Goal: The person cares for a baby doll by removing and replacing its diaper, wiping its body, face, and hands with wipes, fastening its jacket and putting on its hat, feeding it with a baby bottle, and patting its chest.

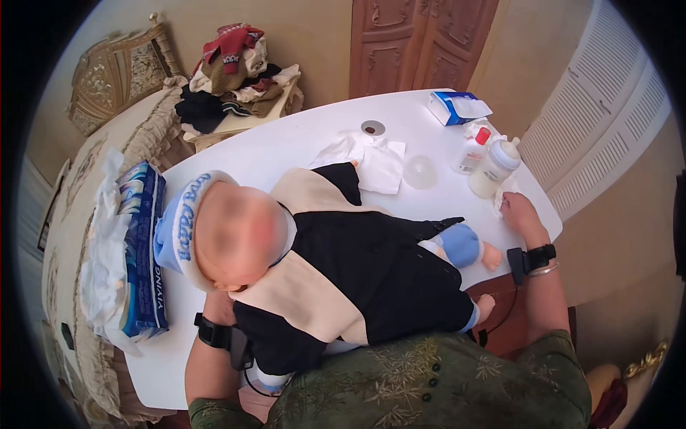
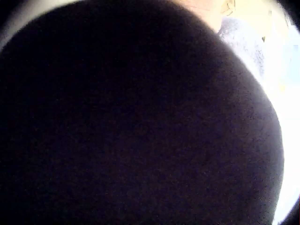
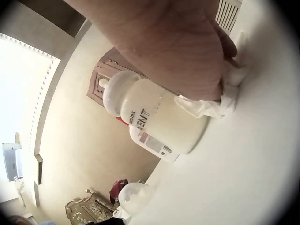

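Diaper pack (image 1: 143,250) sits at the table's (image 1: 300,143) left edge. Your left hand (image 1: 218,309) is under the doll (image 1: 336,264), which lies at the near edge; grip can't be told, its wrist view is blacked out. Open tabletop behind the doll. Your right hand (image 1: 518,212) pinches a white cloth (image 3: 220,105) beside the bottle (image 1: 494,166), near the right edge.

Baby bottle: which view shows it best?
Right wrist: the baby bottle fills the frame, lettering visible, right hand beside it on a white cloth. Head view shows it small and whole. Left wrist view is blocked by dark fabric.
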Demonstrator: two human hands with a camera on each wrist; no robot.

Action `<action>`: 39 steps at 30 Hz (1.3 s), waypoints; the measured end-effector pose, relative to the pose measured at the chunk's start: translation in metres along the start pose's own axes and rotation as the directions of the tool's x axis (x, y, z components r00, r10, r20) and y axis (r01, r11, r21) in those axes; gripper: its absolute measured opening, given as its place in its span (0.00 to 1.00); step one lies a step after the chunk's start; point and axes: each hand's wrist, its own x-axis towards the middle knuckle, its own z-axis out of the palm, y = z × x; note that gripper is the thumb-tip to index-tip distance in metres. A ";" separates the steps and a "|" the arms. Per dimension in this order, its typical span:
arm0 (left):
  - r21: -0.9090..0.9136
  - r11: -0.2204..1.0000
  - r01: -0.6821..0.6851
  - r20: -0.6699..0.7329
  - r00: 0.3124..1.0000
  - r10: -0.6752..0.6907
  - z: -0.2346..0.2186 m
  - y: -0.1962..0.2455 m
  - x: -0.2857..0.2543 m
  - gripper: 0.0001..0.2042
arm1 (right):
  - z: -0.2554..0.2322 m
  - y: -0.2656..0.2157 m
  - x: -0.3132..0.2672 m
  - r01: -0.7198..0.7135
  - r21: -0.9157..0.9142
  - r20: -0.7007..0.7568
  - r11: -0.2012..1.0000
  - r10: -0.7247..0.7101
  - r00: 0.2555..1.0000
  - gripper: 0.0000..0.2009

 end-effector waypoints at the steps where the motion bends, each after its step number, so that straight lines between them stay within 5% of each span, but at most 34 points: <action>1: -0.003 1.000 -0.006 -0.009 1.000 0.006 0.001 -0.001 0.001 0.27 | -0.009 -0.007 -0.009 -0.018 -0.092 -0.012 0.996 0.017 1.000 0.12; 3: -0.010 1.000 -0.023 -0.033 0.999 0.022 -0.005 0.001 -0.005 0.27 | -0.031 -0.029 -0.023 -0.026 -0.182 -0.025 0.983 0.021 0.999 0.12; 5: -0.012 0.999 -0.036 -0.069 0.997 0.035 -0.009 -0.002 -0.018 0.27 | -0.050 -0.056 -0.036 0.109 -0.059 -0.143 0.992 -0.116 0.983 0.15; 7: -0.010 0.999 -0.046 -0.104 0.994 0.045 -0.012 0.001 -0.021 0.27 | -0.059 -0.082 -0.044 0.238 0.356 0.060 0.904 -0.276 0.959 0.24; 9: -0.013 0.998 -0.064 -0.125 0.990 0.062 -0.011 0.006 -0.015 0.27 | -0.058 -0.103 -0.049 0.381 0.553 0.195 0.741 -0.559 0.806 0.31; 13: -0.031 0.995 -0.096 -0.157 0.983 0.090 -0.010 -0.001 -0.027 0.28 | -0.058 -0.142 -0.053 0.455 0.479 0.298 0.750 -0.627 0.720 0.36; 16: -0.044 0.992 -0.116 -0.188 0.976 0.106 -0.024 0.012 -0.026 0.28 | -0.060 -0.155 -0.043 0.320 0.531 0.436 0.784 -0.577 0.690 0.36; 19: -0.055 0.989 -0.141 -0.217 0.968 0.126 -0.028 0.019 -0.020 0.28 | -0.053 -0.161 -0.029 0.359 0.469 0.391 0.807 -0.554 0.736 0.34; 22: -0.061 0.986 -0.157 -0.253 0.958 0.137 -0.035 0.030 -0.012 0.28 | -0.049 -0.176 -0.020 0.486 0.498 0.057 0.718 -0.587 0.808 0.27; 27: -0.070 0.977 -0.199 -0.308 0.936 0.169 -0.040 0.036 -0.009 0.29 | -0.037 -0.208 -0.001 0.567 0.462 0.027 0.681 -0.651 0.759 0.25; 30: -0.075 0.969 -0.234 -0.340 0.920 0.196 -0.048 0.042 -0.014 0.29 | -0.049 -0.226 0.007 0.565 0.405 0.191 0.719 -0.671 0.717 0.25; 32: -0.078 0.963 -0.258 -0.367 0.906 0.213 -0.050 0.046 -0.009 0.29 | -0.081 -0.242 0.003 0.689 0.052 0.299 0.723 -0.670 0.680 0.25; 33: -0.078 0.960 -0.267 -0.381 0.898 0.219 -0.054 0.047 -0.015 0.29 | -0.088 -0.250 0.003 0.697 0.055 0.301 0.715 -0.677 0.672 0.25; 35: -0.079 0.957 -0.280 -0.403 0.887 0.226 -0.054 0.056 0.002 0.29 | -0.099 -0.269 0.005 0.813 0.287 -0.128 0.506 -0.821 0.556 0.24; 39: -0.092 0.949 -0.303 -0.427 0.873 0.237 -0.063 0.068 0.009 0.29 | -0.095 -0.340 -0.006 0.863 0.325 -0.348 0.386 -0.800 0.489 0.27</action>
